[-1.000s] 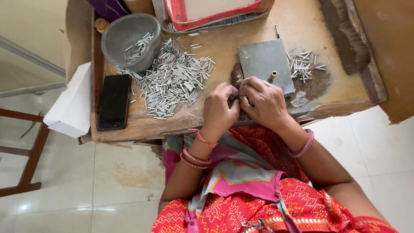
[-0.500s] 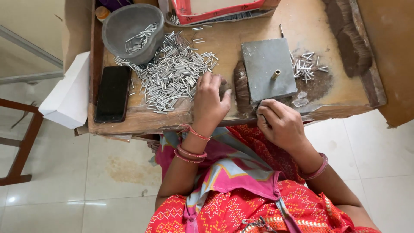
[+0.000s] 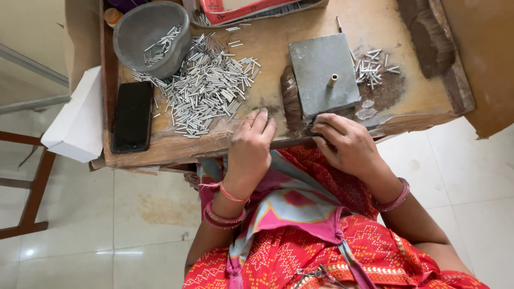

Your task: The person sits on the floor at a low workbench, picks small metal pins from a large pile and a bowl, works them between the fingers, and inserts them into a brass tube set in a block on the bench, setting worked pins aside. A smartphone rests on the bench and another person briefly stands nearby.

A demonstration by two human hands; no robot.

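Left hand [image 3: 250, 150] flat, fingers loose, empty grip, at edge of metal tube pile [image 3: 206, 88] on wooden surface [image 3: 273, 45]. Right hand [image 3: 347, 144] fingertips pinched at grey block [image 3: 323, 75] front edge; held item unclear.

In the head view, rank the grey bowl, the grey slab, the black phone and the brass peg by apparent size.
1. grey bowl and grey slab: too alike to rank
2. black phone
3. brass peg, smallest

1 grey bowl [image 3: 147, 32], 1 black phone [image 3: 132, 116], 1 grey metal block [image 3: 323, 73] w/ 1 brass peg [image 3: 332, 80], 2 tube piles [image 3: 206, 88], tubes too many to count.
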